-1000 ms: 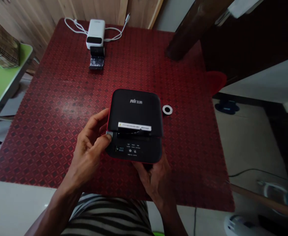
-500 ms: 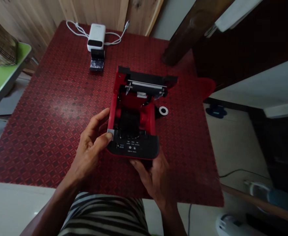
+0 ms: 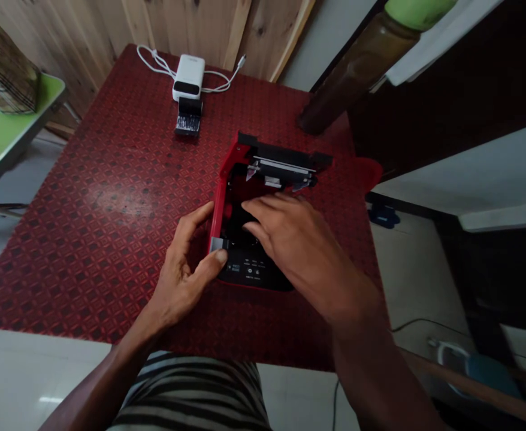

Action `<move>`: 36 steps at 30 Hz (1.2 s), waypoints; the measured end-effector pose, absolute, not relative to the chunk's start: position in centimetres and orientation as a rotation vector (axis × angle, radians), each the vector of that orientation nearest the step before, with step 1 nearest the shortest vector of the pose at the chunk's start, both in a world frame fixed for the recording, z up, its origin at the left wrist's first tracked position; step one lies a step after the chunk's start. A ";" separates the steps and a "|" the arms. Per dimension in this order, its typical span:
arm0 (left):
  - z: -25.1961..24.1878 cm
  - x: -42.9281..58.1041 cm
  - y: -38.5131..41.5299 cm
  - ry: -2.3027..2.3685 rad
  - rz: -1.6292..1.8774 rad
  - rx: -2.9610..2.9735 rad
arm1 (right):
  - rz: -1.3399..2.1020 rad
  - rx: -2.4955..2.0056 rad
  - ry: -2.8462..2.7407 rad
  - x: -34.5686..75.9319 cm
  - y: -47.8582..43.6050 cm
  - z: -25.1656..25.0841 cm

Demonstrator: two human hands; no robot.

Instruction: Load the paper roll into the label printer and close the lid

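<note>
A red and black label printer [image 3: 256, 272], its lid [image 3: 285, 157] raised, sits on the table in front of me. My left hand [image 3: 186, 257] grips its left side near the front corner, the thumb on a grey corner piece [image 3: 218, 243] and the fingers along the outer wall. Over the dark inner compartment [image 3: 238, 221] reaches my right hand [image 3: 294, 239], back of the hand up. Its thumb and index finger are apart, with nothing seen between them; the other fingertips are partly hidden.
A white power bank [image 3: 189, 76] with a white cable [image 3: 220, 88] lies at the back of the red patterned table [image 3: 123, 203]. Before it is a small black strip roll [image 3: 188, 117]. A tall brown bottle with a green cap [image 3: 357, 78] stands at the back right.
My right hand has left the printer's front underside and come up over its compartment. It now covers where a white-ended roll stood. My left hand keeps its grip; the view has shifted slightly.
</note>
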State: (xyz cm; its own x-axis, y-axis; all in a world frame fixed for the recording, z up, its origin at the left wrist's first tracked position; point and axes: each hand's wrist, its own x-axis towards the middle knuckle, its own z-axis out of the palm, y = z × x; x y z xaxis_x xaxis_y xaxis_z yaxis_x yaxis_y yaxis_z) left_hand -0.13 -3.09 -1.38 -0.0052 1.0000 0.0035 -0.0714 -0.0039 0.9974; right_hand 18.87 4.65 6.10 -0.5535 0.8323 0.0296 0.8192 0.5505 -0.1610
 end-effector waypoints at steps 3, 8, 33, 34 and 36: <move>-1.5 -0.1 -3.0 1.148 1.254 1.162 | 0.279 -1.536 -2.792 17.7 5.9 6.2; -1.6 0.0 -2.9 1.158 1.257 1.153 | 0.383 -1.580 -2.886 17.3 6.6 7.1; -1.4 0.1 -3.0 1.176 1.300 1.168 | 0.772 -1.589 -1.445 27.8 -4.7 -2.7; -1.4 0.1 -3.0 1.187 1.301 1.177 | 0.773 -1.597 -1.488 27.4 -4.6 -3.0; -1.3 0.1 -3.0 1.216 1.294 1.177 | 0.765 -1.604 -1.554 26.8 -4.3 -3.3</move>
State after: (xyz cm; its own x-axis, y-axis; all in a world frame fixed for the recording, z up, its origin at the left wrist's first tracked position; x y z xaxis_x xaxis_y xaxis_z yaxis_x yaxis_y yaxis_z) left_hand 0.05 -2.99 -1.26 -0.0634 0.9975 0.0303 -0.0320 -0.0324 0.9990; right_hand 26.83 -4.31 -3.30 0.0793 0.9931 0.0869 0.5368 0.0310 -0.8432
